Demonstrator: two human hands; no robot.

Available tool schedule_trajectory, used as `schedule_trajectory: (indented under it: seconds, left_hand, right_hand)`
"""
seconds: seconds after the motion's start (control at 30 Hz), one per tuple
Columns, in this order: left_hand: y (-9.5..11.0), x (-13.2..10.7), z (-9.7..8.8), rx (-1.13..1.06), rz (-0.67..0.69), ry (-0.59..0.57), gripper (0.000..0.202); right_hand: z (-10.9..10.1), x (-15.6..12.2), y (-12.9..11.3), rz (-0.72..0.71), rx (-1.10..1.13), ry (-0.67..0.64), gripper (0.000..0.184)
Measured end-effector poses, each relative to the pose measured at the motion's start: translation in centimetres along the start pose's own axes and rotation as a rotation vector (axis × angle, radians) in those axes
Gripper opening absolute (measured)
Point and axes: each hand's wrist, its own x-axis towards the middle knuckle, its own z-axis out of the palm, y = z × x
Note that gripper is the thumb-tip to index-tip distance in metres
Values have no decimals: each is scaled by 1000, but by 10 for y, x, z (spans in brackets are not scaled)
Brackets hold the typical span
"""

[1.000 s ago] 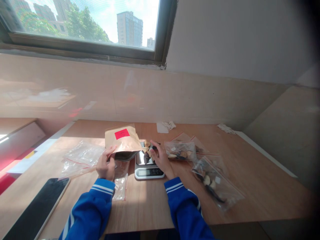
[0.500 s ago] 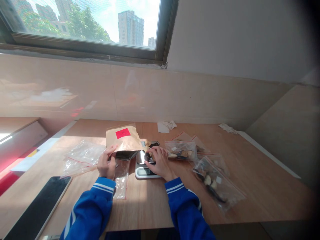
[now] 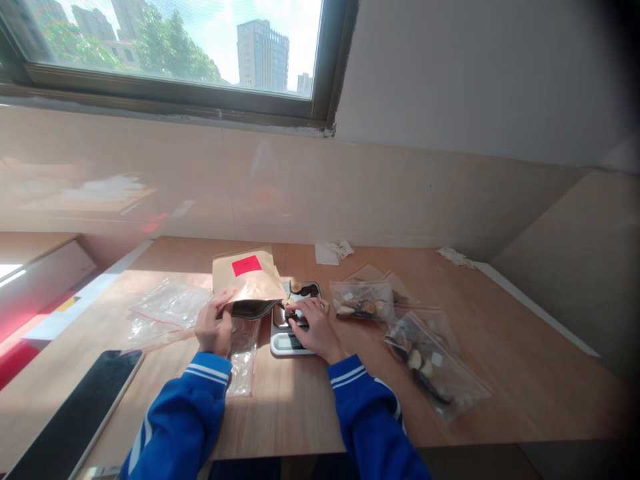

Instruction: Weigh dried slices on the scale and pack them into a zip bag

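Note:
A brown kraft paper pouch (image 3: 255,285) with a red label lies tilted, its dark mouth open toward me. My left hand (image 3: 216,325) is closed on the pouch's near left edge. Right of it, my right hand (image 3: 316,328) reaches over a small white kitchen scale (image 3: 288,343), thumb and fingers closed around a dark dried slice (image 3: 290,315) beside the pouch mouth. More dried pieces (image 3: 305,290), some dark and some pale, lie at the back of the scale. Part of what the fingers hold is hidden.
Clear zip bags with dried slices (image 3: 364,301) lie to the right, a larger one (image 3: 425,370) nearer me. Clear plastic bags (image 3: 170,307) spread at the left, near a dark tablet-like slab (image 3: 80,413). Crumpled white paper (image 3: 337,251) is at the back.
My right hand has shifted slightly left over the scale, toward the pouch mouth. More of the pieces at the scale's back show. The left hand and pouch hardly moved.

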Motion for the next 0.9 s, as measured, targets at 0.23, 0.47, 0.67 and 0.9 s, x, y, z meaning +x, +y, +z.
schedule_trajectory:
  seconds: [0.23,0.47,0.67,0.9]
  left_hand:
    - [1,0,-1,-9,-2,6,26]
    - [1,1,-1,-6,1,10,25]
    - [3,1,-3,3,9,-1,25]
    - [3,1,-4,15,-5,5,24]
  right_hand:
    - [0,-1,1,13,-37,23,18]
    - [3,0,-1,-10,-19,66,17]
    - [4,2,-6,-46,-36,47,20]
    - [8,5,0,-26,-159,12,27]
